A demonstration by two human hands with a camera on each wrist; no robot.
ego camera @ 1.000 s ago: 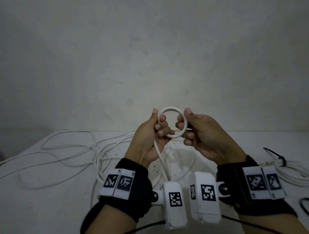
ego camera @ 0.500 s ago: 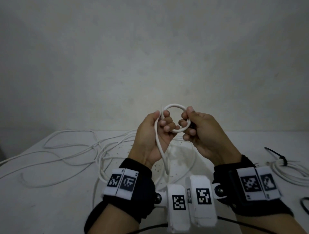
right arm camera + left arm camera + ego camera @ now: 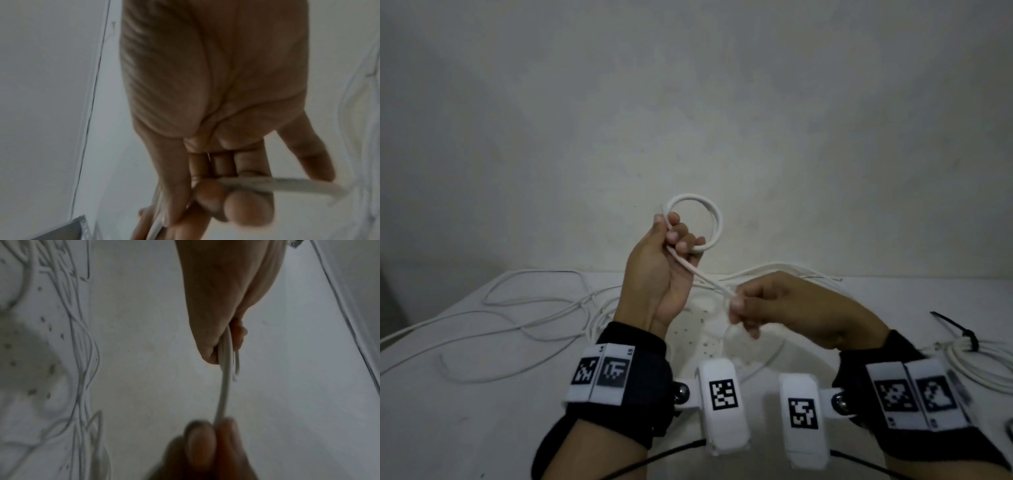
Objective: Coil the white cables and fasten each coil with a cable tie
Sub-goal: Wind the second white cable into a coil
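Left hand (image 3: 659,270) raised above the table (image 3: 482,411), thumb and curled fingers grasping a small white coil (image 3: 698,222) of about two turns; the ring stands upright above the fingers against the wall (image 3: 688,102), one short cable end poking out beside the thumb. From the bottom of the coil a single strand of the white cable (image 3: 705,277) runs down and right to the right hand (image 3: 784,308), which sits lower and nearer, well apart from the coil. Right hand blurred in the head view; the right wrist view shows thumb and forefinger pinching the strand, other fingers loosely bent. Strand looks taut between the two hands in the left wrist view. Past the right hand the cable drops to the table, path lost in blur. Loose white cables (image 3: 517,318) sprawl in wide loops over the left and far part of the table. At the right edge lies a finished coil (image 3: 983,366), cinched with a black cable tie (image 3: 962,332), its tail pointing far-left. Both wrists carry black bands (image 3: 640,377) with white marker tags.
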